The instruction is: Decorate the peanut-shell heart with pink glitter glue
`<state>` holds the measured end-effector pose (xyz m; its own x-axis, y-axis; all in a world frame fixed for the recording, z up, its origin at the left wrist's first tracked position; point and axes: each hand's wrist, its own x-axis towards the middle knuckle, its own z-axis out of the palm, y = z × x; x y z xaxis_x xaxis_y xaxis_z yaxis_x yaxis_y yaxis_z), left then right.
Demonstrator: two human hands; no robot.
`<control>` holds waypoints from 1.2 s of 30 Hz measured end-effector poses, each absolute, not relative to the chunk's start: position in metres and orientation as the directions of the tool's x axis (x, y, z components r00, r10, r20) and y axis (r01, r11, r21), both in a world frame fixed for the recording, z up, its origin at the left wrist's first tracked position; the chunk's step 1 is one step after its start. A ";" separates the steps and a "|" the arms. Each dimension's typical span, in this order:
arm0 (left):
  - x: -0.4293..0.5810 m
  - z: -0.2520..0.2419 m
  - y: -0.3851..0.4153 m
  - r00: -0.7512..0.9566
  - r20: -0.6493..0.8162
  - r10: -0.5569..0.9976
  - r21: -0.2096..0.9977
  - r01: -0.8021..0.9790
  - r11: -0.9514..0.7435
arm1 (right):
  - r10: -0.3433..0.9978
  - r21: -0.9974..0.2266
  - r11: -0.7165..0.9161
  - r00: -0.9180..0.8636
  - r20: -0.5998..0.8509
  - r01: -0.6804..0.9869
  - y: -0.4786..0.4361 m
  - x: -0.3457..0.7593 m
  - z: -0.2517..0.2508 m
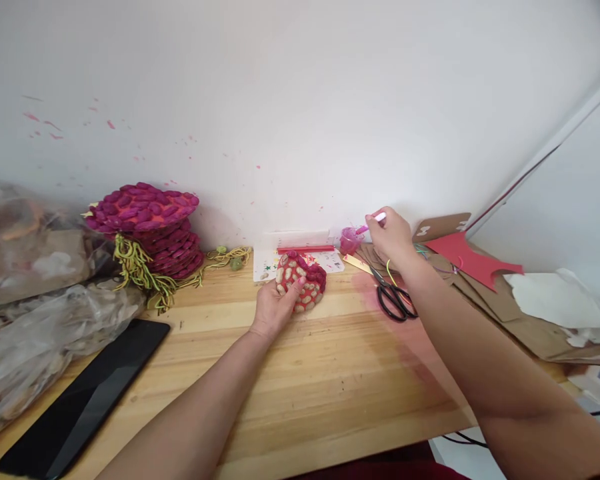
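My left hand (275, 310) grips a round red disc (307, 293) covered with peanut-like shells, the thumb lying across its face. Some shells along its upper and right edge are magenta, the others pale tan. Held in my right hand (393, 237) is a slim white-and-pink paintbrush (373, 225), tilted down to the left. Its tip is at the small clear cup (349, 240) of pink paint by the wall; whether the bristles touch the paint I cannot tell. Behind the disc lies a paint-spotted white sheet (270, 267) with a red strip (305, 249) across it.
Black-handled scissors (397, 301) lie below my right wrist, beside brown cardboard (510, 320) and a red cutout (473, 257). On the left are a stack of magenta shell-covered pieces (145, 213), yellow-green yarn (135, 263), plastic bags (65, 327) and a black phone-like slab (87, 397).
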<state>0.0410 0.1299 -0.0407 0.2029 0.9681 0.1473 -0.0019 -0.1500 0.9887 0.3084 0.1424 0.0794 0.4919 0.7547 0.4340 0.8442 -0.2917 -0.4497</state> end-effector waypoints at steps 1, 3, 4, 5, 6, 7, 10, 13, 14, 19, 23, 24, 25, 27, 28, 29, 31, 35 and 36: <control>0.041 -0.042 0.130 0.206 0.145 0.968 0.989 0.009 -0.150 | 0.797 -0.373 -0.360 0.490 0.354 0.855 0.152 0.311 0.079; 0.041 -0.044 0.131 0.209 0.136 0.968 0.990 0.016 -0.142 | 0.826 -0.311 -0.405 0.490 0.278 0.860 0.167 0.314 0.077; 0.040 -0.044 0.131 0.210 0.131 0.969 0.990 0.015 -0.137 | 0.833 -0.293 -0.420 0.493 0.251 0.859 0.173 0.314 0.075; 0.040 -0.044 0.130 0.210 0.128 0.969 0.991 0.014 -0.134 | 0.836 -0.285 -0.430 0.497 0.232 0.857 0.178 0.314 0.073; 0.040 -0.043 0.130 0.211 0.128 0.969 0.991 0.015 -0.134 | 0.838 -0.274 -0.441 0.501 0.215 0.855 0.181 0.314 0.071; 0.041 -0.042 0.130 0.209 0.128 0.970 0.991 0.018 -0.134 | 0.840 -0.265 -0.450 0.505 0.200 0.853 0.183 0.314 0.070; 0.041 -0.040 0.129 0.214 0.116 0.970 0.992 0.033 -0.125 | 0.843 -0.246 -0.462 0.508 0.178 0.852 0.185 0.313 0.067; 0.042 -0.040 0.128 0.214 0.094 0.972 0.994 0.037 -0.104 | 0.854 -0.219 -0.449 0.488 0.180 0.866 0.183 0.313 0.064; 0.043 -0.040 0.128 0.214 0.091 0.973 0.994 0.034 -0.101 | 0.859 -0.207 -0.441 0.478 0.184 0.873 0.182 0.313 0.063; 0.043 -0.044 0.131 0.233 0.101 0.967 0.994 0.010 -0.106 | 0.879 -0.137 -0.404 0.425 0.215 0.904 0.183 0.314 0.059; 0.043 -0.046 0.131 0.258 0.085 0.962 0.996 -0.020 -0.083 | 0.892 -0.104 -0.374 0.388 0.232 0.922 0.184 0.313 0.060; 0.043 -0.045 0.130 0.257 0.084 0.963 0.997 -0.019 -0.081 | 0.896 -0.104 -0.366 0.381 0.230 0.925 0.184 0.313 0.060; 0.043 -0.044 0.130 0.254 0.084 0.963 0.996 -0.012 -0.084 | 0.898 -0.108 -0.360 0.375 0.229 0.927 0.184 0.312 0.059; 0.044 -0.042 0.128 0.240 0.088 0.967 0.995 0.012 -0.094 | 0.897 -0.123 -0.352 0.372 0.237 0.928 0.183 0.311 0.059; 0.044 -0.041 0.128 0.235 0.092 0.968 0.995 0.023 -0.100 | 0.893 -0.135 -0.351 0.374 0.248 0.927 0.182 0.312 0.059; 0.044 -0.040 0.127 0.230 0.092 0.969 0.994 0.027 -0.101 | 0.889 -0.147 -0.350 0.378 0.260 0.925 0.181 0.312 0.058; 0.045 -0.039 0.127 0.230 0.090 0.969 0.995 0.007 -0.095 | 0.878 -0.175 -0.353 0.390 0.277 0.919 0.179 0.315 0.059; 0.047 -0.038 0.126 0.246 0.096 0.965 0.995 -0.042 -0.088 | 0.824 -0.287 -0.362 0.449 0.347 0.887 0.167 0.323 0.063; 0.047 -0.038 0.126 0.249 0.100 0.963 0.995 -0.037 -0.093 | 0.782 -0.379 -0.342 0.484 0.393 0.860 0.162 0.323 0.066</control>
